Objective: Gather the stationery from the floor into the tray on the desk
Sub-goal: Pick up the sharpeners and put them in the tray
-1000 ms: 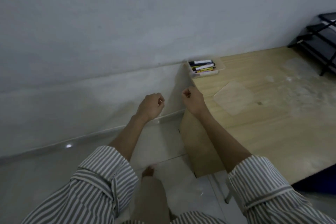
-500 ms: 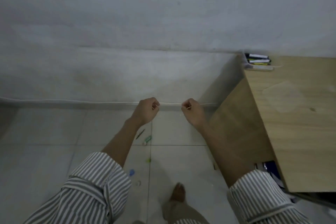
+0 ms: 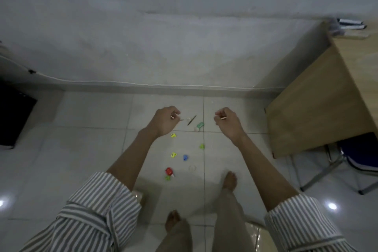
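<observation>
Head view, looking down at a tiled floor (image 3: 92, 112) beside a wooden desk (image 3: 319, 108).

- **Hands.** The left hand (image 3: 165, 120) and right hand (image 3: 227, 121) are held out level above the floor, well apart. The fingers of both are curled in. A short stick (image 3: 173, 117) shows pinched at the left fingertips, and a second short stick (image 3: 223, 118) at the right. What these sticks are cannot be told.
- **Stationery.** It lies scattered on the floor between and below the hands, near the wall edge.
  - Between the hands are a dark pen (image 3: 191, 120), lying tilted, and just beside it a green-and-white piece (image 3: 199, 126).
  - Nearer the bare feet are a yellow clip (image 3: 173, 135), a green clip (image 3: 201, 146), a second yellow clip (image 3: 173, 154), a blue clip (image 3: 185, 157), a pale ring (image 3: 192, 168) and a red piece (image 3: 169, 171). The red piece touches a small green clip (image 3: 167, 178).
- **Tray.** The tray (image 3: 336, 29) sits at the desk's far corner against the wall and holds several pens (image 3: 349, 23).
- **Surroundings.** A blue chair (image 3: 358, 155) stands under the desk's near edge, and a black object (image 3: 12, 116) rests at the floor's left edge.
</observation>
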